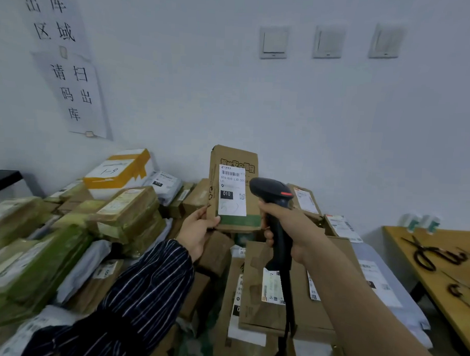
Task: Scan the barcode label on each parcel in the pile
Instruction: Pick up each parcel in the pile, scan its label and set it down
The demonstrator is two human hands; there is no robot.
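Pinching the lower corner of a small cardboard parcel (234, 157), the left hand (198, 231) presents its barcode label (231, 195) to the scanner (271, 191) gripped in the right hand (284, 226) | parcel upright above the pile (124, 216) | likely light, stiff; best held by edges, label unobscured

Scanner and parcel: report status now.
Left hand holds small brown parcel upright by its lower edge, label facing camera. Right hand grips black scanner, head close beside label. Nothing between scanner and label.
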